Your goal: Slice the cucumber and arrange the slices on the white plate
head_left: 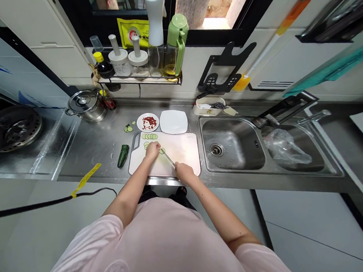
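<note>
My right hand [184, 172] is closed around the handle of a knife [170, 158], whose narrow blade points up and left over the white cutting board [182, 150]. By the blade's tip is a round cucumber slice [162, 151]. Just left of it, my left hand [153, 151] rests low over the board with its fingers curled together; whatever they hold is hidden. More cucumber slices [150, 136] lie in an overlapping row near the board's top edge, and others are partly covered by my left hand. A dark green cucumber piece [123, 156] lies on the counter left of the board.
Behind the board stand a plate [139, 123] of chopped red pieces and a white square plate [173, 122]. Cucumber scraps [128, 128] lie to their left. A steel pot [86, 105] is at the back left. On the right is a sink [235, 144]; a shelf [139, 79] holds jars and bottles.
</note>
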Demonstrator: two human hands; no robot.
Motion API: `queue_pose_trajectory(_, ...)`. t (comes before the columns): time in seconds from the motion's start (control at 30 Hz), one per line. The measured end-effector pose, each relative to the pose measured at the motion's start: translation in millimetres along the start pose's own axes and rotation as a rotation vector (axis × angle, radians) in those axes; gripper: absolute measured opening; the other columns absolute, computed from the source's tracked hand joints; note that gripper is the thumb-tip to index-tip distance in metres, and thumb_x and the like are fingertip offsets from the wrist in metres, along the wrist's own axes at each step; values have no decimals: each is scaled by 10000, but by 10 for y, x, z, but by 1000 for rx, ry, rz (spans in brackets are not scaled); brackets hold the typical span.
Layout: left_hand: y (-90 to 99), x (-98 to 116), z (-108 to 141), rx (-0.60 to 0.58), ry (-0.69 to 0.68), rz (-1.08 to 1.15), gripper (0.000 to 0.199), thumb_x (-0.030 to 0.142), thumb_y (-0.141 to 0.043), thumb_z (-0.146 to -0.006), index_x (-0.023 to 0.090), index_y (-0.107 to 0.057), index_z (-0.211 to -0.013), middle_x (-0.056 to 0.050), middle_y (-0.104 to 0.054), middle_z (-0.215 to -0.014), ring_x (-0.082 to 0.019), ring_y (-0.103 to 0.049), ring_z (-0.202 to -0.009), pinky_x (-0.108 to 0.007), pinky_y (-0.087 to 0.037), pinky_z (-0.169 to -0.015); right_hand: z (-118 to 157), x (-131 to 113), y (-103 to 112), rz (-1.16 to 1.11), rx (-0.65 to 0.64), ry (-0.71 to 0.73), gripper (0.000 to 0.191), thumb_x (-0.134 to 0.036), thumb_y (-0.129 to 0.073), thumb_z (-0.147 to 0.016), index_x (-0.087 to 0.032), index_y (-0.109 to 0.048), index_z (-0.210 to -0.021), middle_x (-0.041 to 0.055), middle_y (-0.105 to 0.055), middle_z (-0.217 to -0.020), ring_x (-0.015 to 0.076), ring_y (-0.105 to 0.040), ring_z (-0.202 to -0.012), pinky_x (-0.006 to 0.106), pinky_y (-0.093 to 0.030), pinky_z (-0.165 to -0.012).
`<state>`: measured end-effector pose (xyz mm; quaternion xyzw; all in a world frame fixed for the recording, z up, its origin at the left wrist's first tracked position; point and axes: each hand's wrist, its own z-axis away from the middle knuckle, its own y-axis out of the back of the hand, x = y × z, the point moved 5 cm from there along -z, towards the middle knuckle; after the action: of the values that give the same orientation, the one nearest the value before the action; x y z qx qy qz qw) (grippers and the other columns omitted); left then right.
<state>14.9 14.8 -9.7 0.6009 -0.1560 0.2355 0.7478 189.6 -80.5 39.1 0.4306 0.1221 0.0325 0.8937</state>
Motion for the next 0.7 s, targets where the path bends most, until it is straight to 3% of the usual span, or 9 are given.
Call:
queue_pose_trajectory(0.47,-14,-6,-12,7,-5,10,213,147,-495,-798,192,-686,-879,-70,-649,-942,-179,-587,-858,-276,-430,-777,92,76,-13,2,3,-1,259,-203,-383,-902,-158,-558,-1087,145,-660,-1022,245,-632,-942,300,-428,-715)
queue_pose_trajectory(0.7,-22,-20,-10,15,-2,18,205,147,-499,-803,197,-684,-875,-65,-647,-948,-171,-583,-860,-267,-424,-781,204,241,68,-22,133,-74,287,-301,-302,-962,-185,-517,-1112,117,-665,-987,233,-630,-908,285,-390,-706)
